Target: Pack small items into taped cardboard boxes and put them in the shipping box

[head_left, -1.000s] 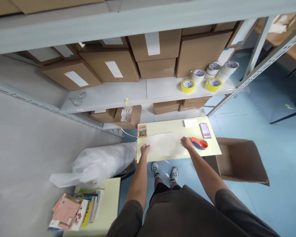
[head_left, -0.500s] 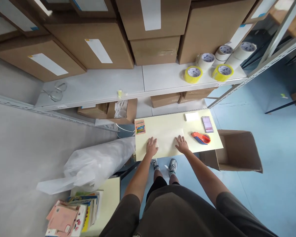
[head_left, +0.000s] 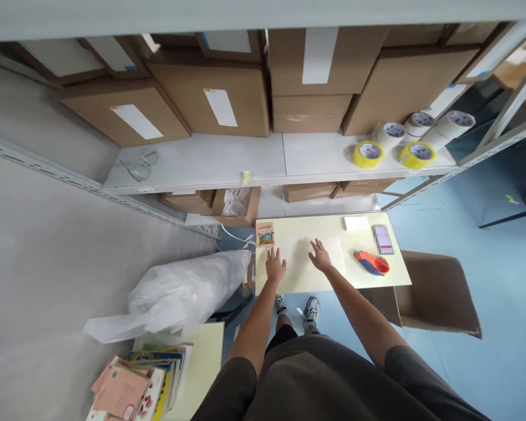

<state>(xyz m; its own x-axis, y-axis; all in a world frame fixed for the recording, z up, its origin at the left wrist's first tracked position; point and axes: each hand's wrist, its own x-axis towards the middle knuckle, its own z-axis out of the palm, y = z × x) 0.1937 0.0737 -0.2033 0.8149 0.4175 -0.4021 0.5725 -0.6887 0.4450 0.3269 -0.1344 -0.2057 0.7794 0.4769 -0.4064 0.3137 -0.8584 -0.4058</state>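
Left of the orange-and-blue tape dispenser (head_left: 371,264) lies a thin, pale, flat sheet (head_left: 335,251), probably light, floppy, easily creased; best pinched by its dispenser-side edge. Also leftward, left hand (head_left: 275,266) and right hand (head_left: 319,256) spread open, each grip empty. Bare desk (head_left: 307,225) offers room left of the dispenser.

On the bench (head_left: 307,225), 1 sheet (head_left: 334,251) lies left of the tape dispenser (head_left: 370,262); boxes (head_left: 245,111) stand behind on a shelf (head_left: 228,155).
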